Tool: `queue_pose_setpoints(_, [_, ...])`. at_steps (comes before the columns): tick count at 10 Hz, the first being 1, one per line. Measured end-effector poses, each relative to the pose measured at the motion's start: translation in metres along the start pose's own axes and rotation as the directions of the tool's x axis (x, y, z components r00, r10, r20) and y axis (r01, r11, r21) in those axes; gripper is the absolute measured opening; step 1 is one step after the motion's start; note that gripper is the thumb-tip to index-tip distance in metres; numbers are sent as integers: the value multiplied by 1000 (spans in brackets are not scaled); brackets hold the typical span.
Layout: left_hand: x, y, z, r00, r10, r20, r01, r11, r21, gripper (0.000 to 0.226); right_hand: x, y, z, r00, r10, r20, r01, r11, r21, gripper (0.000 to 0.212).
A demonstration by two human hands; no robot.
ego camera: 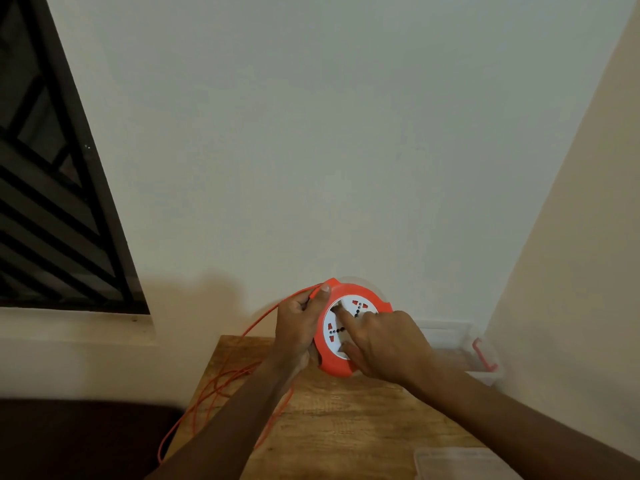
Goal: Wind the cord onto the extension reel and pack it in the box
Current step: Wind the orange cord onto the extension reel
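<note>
A round orange extension reel [332,365] with a white socket face is held upright above the wooden table [346,427]. My left hand [299,327] grips its left rim, thumb on the top edge where the orange cord [221,379] leaves the reel. The cord runs down to the left and lies in loose loops over the table's left edge. My right hand [384,344] rests on the white face with the index finger pressed on it. A clear plastic box [450,341] with a red latch stands at the back right of the table.
A clear lid [460,462] lies at the table's near right corner. Walls close in behind and on the right. A dark barred window [52,202] is on the left, with a dark seat [79,438] below it.
</note>
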State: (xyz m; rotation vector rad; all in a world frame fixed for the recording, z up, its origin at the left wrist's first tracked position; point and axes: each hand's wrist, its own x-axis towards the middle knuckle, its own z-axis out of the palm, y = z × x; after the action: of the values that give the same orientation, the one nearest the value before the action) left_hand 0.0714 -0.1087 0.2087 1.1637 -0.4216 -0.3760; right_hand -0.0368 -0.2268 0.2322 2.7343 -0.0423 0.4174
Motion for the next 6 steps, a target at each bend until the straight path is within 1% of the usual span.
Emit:
queue_pose_setpoints(1, [0,-3,2,997,41,-61,-42,999,-9,18,7,-5,-10,913,394,104,-398,805,440,61])
queue_pose_setpoints(2, [1,-8,-6,990,-5,-140,1,999,-34,22,13,-7,-22,648,259,716,-640,-323,697,48])
queue_pose_setpoints(3, [3,-10,-15,986,-50,-161,47,999,-20,29,5,-14,-24,671,114,732,-594,-508,624,38])
queue_pose_setpoints(4, [5,-9,-14,988,-63,-140,64,998,5,29,0,-22,-20,760,285,583,-570,-138,810,34])
queue_pose_setpoints(5, [6,-5,-16,991,-64,-118,66,998,12,29,-8,-13,-6,916,366,163,-395,760,516,26])
queue_pose_setpoints(6, [6,-4,-18,994,-46,-101,53,996,67,29,-14,0,1,995,-8,-104,26,985,170,36])
